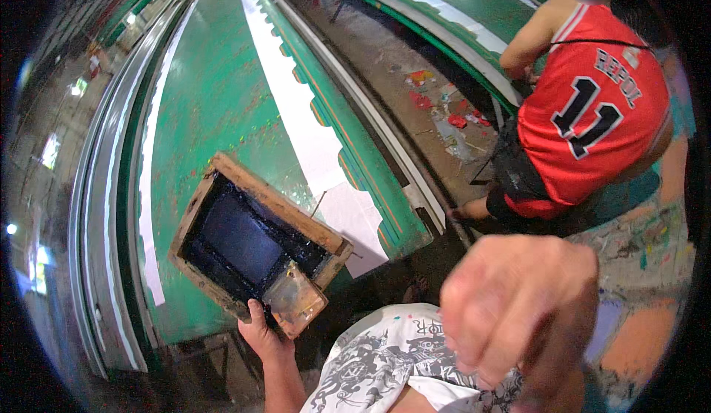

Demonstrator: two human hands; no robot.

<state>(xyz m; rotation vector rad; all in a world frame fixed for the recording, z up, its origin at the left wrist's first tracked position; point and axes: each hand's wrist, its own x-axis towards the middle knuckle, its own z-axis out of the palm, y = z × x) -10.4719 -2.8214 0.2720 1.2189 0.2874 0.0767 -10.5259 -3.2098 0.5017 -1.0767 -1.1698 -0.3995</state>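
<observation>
Clamped the left hand point(268, 337) on the near edge of a dark-coated wooden frame point(278, 204), just beside a brownish block point(295, 303). Curled the right hand point(518, 302) together, apart from both. Held the frame over the near end of the green counter point(215, 80), with white strips point(270, 80) along its left and right edges.

A frame point(278, 202) is over the near end of a long tabletop point(215, 102); contact is unclear. A flat block point(298, 300) lies across its near corner, the left hand point(266, 339) just left of the block. One strip point(151, 220) runs along the tabletop's left side, another strip point(285, 98) along its right. Rightward come scraps point(455, 121) on the floor point(400, 76), then a co-worker point(592, 117) beside a second tabletop point(474, 6). The right hand point(522, 302) is right of the frame.
</observation>
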